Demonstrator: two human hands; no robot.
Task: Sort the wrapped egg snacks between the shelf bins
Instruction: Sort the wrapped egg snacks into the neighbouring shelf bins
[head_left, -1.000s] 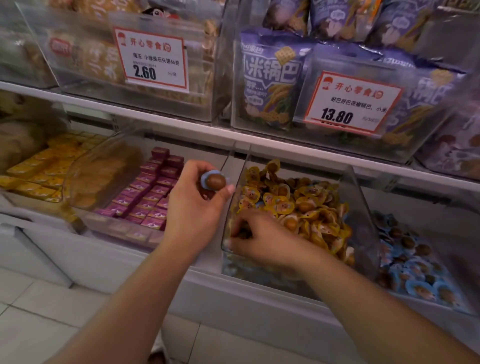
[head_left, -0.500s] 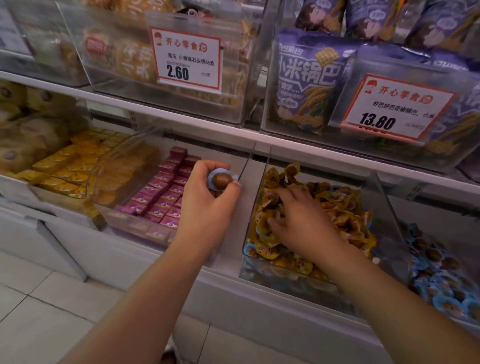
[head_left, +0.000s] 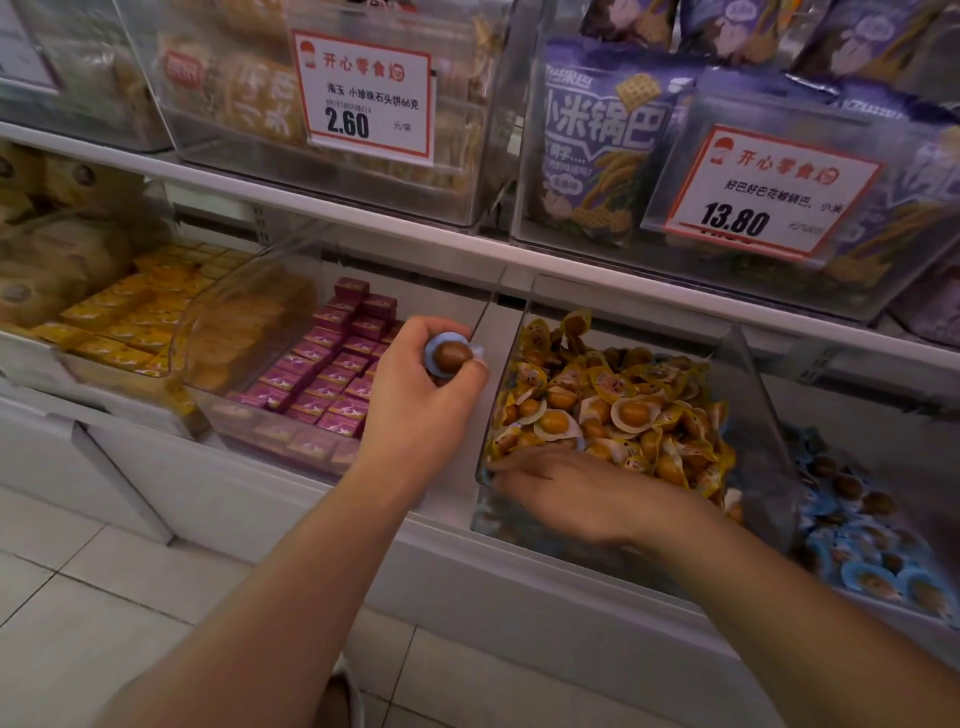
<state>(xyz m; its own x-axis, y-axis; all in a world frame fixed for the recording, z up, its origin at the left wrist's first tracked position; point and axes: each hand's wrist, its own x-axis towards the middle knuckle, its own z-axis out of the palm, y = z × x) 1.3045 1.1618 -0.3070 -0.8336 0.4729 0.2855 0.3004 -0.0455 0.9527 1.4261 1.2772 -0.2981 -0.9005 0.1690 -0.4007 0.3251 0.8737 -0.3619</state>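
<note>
Boxes, yellow (head_left: 111, 325) then purple (head_left: 332, 374), fill the left bins. Beside them the left hand (head_left: 418, 402) pinches a blue-wrapped egg snack (head_left: 451, 356) between thumb and fingers, held above the gap between bins. The right hand (head_left: 576, 491) reaches into the clear bin (head_left: 748, 395) of yellow-wrapped egg snacks (head_left: 618, 410); its fingers are buried, grip unclear. Blue-wrapped eggs (head_left: 862, 540) fill the rightmost bin.

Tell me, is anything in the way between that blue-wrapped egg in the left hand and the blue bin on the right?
Yes. The blue-wrapped egg in the left hand is separated from the blue bin by the yellow egg bin, with its clear walls, and the right hand reaching into it.
</note>
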